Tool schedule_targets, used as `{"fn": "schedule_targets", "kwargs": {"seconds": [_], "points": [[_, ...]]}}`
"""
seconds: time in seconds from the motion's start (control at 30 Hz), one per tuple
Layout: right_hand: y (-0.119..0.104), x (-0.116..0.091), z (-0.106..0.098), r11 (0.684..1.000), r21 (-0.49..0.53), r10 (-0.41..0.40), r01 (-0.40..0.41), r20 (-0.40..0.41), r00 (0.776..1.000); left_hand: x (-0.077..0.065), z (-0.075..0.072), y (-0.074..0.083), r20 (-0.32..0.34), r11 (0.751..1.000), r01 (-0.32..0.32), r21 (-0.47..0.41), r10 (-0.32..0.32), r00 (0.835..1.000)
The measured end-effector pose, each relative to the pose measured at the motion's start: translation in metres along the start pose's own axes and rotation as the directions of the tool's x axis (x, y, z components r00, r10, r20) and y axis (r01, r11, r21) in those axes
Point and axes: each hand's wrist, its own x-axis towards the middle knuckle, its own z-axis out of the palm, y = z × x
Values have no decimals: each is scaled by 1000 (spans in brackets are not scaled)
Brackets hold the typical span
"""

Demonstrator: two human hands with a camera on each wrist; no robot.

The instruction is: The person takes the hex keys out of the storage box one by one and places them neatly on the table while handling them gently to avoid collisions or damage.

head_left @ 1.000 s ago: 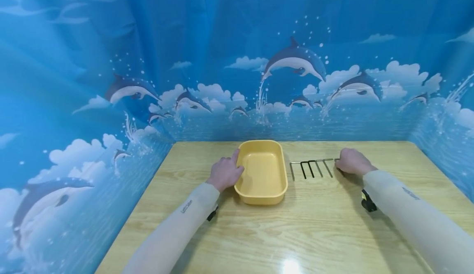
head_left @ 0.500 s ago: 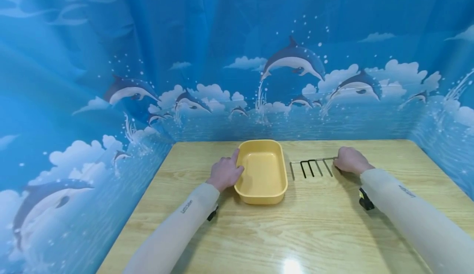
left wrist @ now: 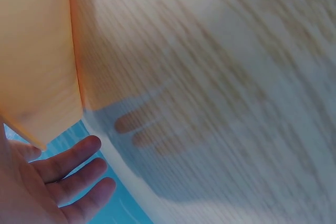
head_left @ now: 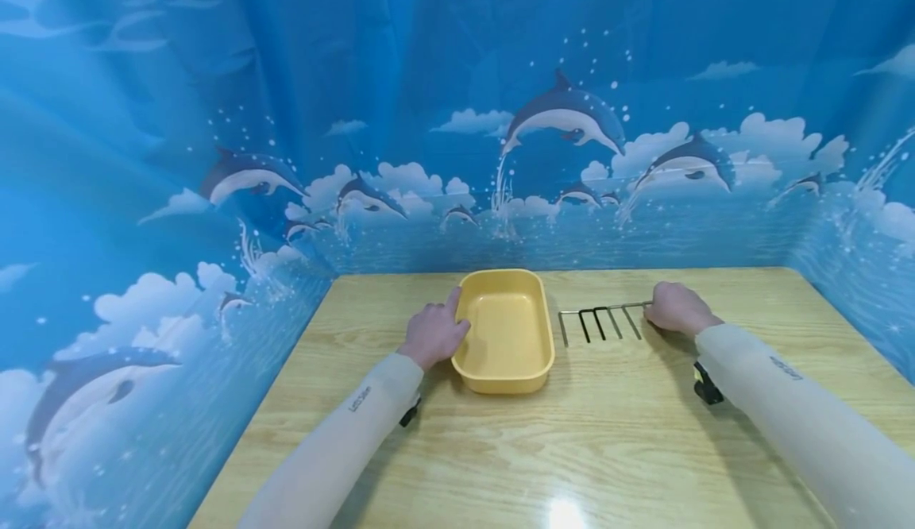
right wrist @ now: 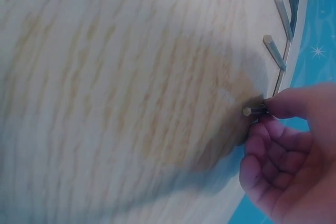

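Observation:
In the head view, a yellow plastic tray stands on the table, and my left hand holds its left rim. My thumb reaches over that rim, while the other fingers stay loosely spread outside the wall in the left wrist view. Several L-shaped hex keys lie in a row right of the tray, some black, some metallic. At the row's right end my right hand pinches a hex key between thumb and curled fingers. Its hexagonal tip shows in the right wrist view; the rest is mostly hidden.
A light wood-grain table bears everything. Behind it and along both sides hangs a blue curtain printed with dolphins and clouds, close to the table's back edge.
My right hand has shifted slightly left and back, closer to the row of hex keys. The left hand and the tray have stayed in place.

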Motion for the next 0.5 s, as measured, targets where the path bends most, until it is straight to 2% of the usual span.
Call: {"fn": "schedule_targets", "kwargs": {"seconds": [0.3,0.5], "points": [[1,-11,-3,1000,0,20,-20,-21,1000,0,0,1,-13,1000,-13,1,13,1000],[-12,-22,-5,999,-3,-43,43,-88,995,-1,1,-6,-49,1000,-14,-21,13,999]]}}
